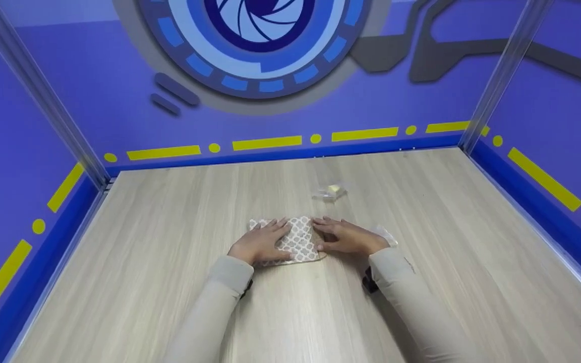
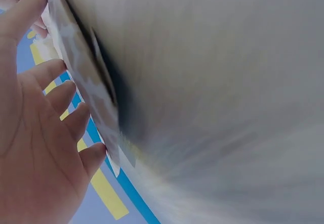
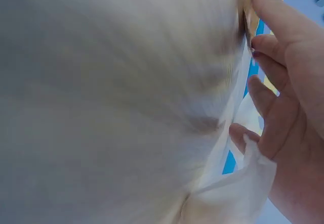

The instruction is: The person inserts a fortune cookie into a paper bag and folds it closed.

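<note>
A flat white piece with a grey lattice pattern (image 1: pixel 300 237) lies on the table, its right end brown. The left hand (image 1: pixel 263 243) rests on its left part, fingers spread. At the brown right end, the right hand (image 1: pixel 348 237) touches the edge with its fingertips. In the left wrist view the left hand (image 2: pixel 45 118) has fairly straight fingers against the patterned piece (image 2: pixel 93 87), whose layers stand slightly apart. The right wrist view has the right hand (image 3: pixel 288 82) with thumb and fingertips at the brown edge (image 3: pixel 248 19).
A clear wrapper with a small pale yellow block (image 1: pixel 334 190) lies behind the hands. Translucent plastic (image 1: pixel 386 236) lies beside the right wrist, also visible as a whitish sheet (image 3: pixel 238 188) in the right wrist view. Blue-purple walls (image 1: pixel 270 121) border the wooden table (image 1: pixel 169 212).
</note>
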Demonstrator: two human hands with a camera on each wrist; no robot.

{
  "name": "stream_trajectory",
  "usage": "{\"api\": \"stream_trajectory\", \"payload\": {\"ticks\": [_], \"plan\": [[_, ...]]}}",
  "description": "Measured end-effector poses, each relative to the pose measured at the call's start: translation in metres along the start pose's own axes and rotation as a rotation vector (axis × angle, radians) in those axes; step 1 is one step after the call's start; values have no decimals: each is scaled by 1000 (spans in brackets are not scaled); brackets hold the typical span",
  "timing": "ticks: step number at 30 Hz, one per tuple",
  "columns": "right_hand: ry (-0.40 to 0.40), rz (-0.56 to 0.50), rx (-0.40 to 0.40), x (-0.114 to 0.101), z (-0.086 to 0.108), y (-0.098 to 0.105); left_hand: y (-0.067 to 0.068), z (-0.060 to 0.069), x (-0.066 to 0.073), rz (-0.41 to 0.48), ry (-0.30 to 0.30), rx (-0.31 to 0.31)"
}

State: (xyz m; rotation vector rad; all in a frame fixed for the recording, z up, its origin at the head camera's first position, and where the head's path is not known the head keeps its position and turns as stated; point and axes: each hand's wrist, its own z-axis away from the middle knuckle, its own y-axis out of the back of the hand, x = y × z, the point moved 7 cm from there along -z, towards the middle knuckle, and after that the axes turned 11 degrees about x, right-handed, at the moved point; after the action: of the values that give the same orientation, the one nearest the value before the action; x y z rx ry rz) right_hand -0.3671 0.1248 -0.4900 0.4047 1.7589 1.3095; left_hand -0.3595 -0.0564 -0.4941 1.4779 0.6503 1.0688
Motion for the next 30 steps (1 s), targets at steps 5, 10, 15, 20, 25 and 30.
{"api": "stream_trajectory", "payload": {"ticks": [5,10,15,20,25,30], "plan": [[-18,-8,-29,1,0,-2,-1,1,2,42,2,-9],[-36,-17,-65,1,-1,-3,0,2,3,110,19,-16],[-72,-49,-87,1,-3,-3,0,0,5,133,8,-20],[-67,-38,-89,-1,-4,-3,-2,-3,9,147,-45,-26],[-48,-13,-89,-3,-5,-2,-6,-4,9,167,-43,-46],[-33,-7,-77,-3,-6,0,-7,-6,7,155,-7,-53]]}}
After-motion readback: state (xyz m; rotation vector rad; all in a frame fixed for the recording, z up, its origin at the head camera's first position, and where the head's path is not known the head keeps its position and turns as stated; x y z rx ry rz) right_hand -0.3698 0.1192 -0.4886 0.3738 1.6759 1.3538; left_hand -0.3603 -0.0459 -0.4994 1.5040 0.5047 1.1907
